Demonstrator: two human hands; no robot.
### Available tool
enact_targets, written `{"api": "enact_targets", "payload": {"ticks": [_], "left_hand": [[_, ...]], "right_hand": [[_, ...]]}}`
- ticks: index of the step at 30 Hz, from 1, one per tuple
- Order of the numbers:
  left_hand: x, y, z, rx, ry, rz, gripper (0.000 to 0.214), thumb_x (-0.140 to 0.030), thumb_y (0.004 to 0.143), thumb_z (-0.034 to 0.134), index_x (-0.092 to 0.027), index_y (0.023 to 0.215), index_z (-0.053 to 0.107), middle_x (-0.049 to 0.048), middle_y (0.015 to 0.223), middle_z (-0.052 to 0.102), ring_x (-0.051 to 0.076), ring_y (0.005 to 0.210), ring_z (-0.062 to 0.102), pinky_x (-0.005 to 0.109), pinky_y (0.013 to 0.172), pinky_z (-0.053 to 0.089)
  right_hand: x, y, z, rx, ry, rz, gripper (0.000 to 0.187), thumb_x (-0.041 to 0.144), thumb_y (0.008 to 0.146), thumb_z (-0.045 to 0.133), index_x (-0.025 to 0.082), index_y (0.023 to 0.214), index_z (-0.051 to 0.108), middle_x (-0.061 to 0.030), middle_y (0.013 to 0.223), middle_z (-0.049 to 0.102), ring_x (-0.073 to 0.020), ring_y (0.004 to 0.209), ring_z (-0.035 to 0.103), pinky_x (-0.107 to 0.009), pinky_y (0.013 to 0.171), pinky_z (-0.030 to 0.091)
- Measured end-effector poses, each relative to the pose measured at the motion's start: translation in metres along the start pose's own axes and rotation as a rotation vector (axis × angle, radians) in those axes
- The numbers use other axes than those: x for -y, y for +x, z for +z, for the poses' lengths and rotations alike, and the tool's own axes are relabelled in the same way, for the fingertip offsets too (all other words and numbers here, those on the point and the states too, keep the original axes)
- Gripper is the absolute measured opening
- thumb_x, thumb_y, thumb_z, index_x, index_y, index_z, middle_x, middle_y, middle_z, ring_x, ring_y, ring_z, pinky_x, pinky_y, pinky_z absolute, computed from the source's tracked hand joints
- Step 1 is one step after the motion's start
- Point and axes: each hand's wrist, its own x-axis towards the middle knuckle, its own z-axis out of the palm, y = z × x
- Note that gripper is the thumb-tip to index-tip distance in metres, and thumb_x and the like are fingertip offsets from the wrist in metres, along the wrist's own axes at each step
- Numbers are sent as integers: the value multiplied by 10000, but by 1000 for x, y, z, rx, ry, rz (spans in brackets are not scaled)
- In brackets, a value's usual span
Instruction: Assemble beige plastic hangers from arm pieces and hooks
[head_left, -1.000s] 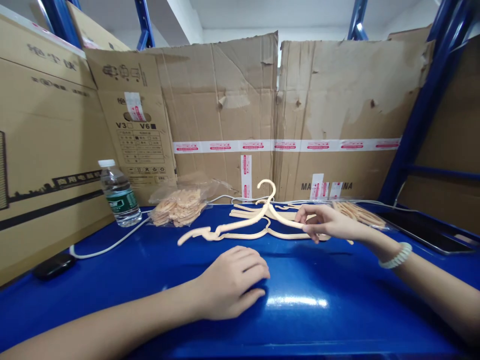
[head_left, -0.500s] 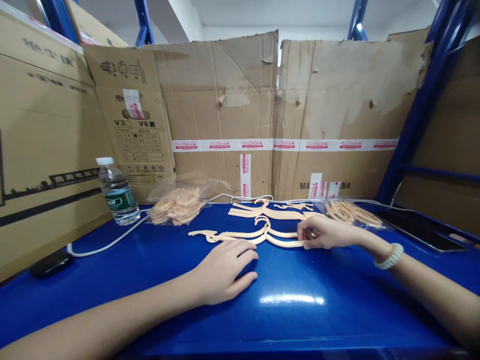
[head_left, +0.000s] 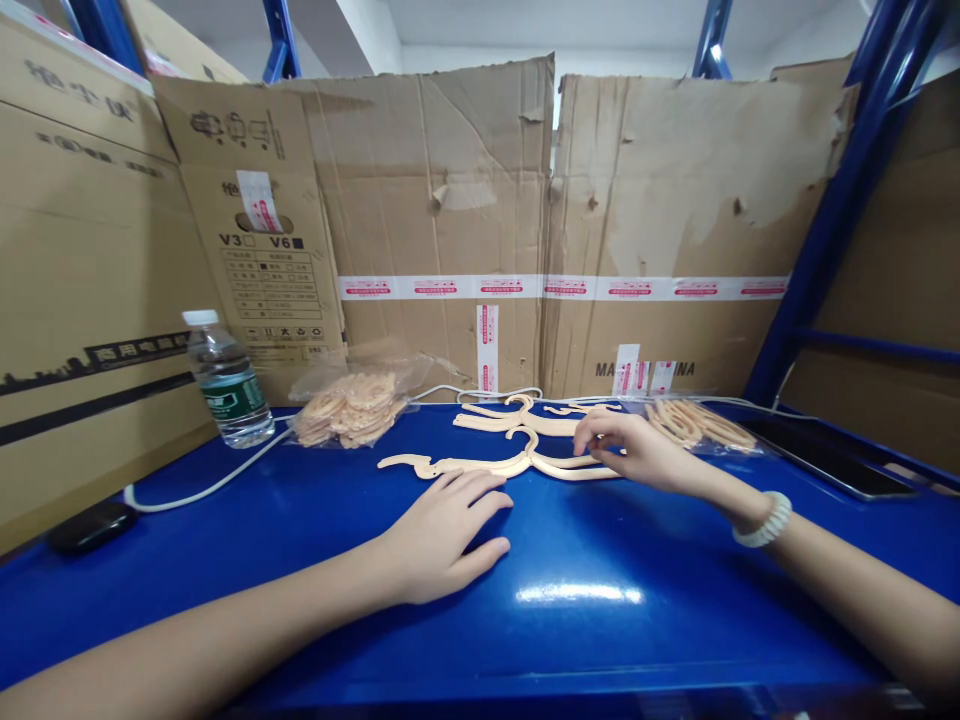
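A cream plastic hanger [head_left: 480, 464] lies flat on the blue table [head_left: 585, 560], its hook pointing away from me. My left hand [head_left: 442, 530] rests palm down just in front of it, fingers stretched out, fingertips touching or almost touching the hanger's left arm. My right hand [head_left: 637, 452] hovers over the hanger's right arm with fingers loosely curled and spread, holding nothing. A second lot of cream hangers [head_left: 525, 420] lies flat just behind.
Cardboard boxes [head_left: 450, 220] wall the back and left. A water bottle [head_left: 227, 380], a bag of cream rings [head_left: 352, 405], a white cable [head_left: 202, 488] and a black device [head_left: 90, 525] sit at left. Another bag of rings [head_left: 697, 422] and a dark tablet [head_left: 832, 455] lie at right.
My right hand lowered the raised hanger flat onto the table and let go of it. My left hand slid forward up to the hanger's left arm.
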Motion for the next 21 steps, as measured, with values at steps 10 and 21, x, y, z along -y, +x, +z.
{"api": "enact_targets", "payload": {"ticks": [10, 21], "left_hand": [[0, -1, 3, -23, -23, 13, 327, -331, 897, 491, -209, 1197, 541, 102, 1301, 540, 284, 1226, 459, 471, 1024, 356], [-11, 15, -7, -240, -265, 24, 220, -149, 905, 391, -186, 1019, 574, 79, 1089, 650, 212, 1050, 574, 404, 951, 428]], "right_hand": [[24, -4, 26, 49, 51, -162, 276, 19, 845, 430, 176, 830, 655, -63, 924, 607, -154, 885, 586, -297, 803, 475], [112, -25, 59, 272, 56, -667, 181, 114, 891, 441, 140, 912, 619, -102, 981, 624, -188, 912, 539, -311, 797, 493]]}}
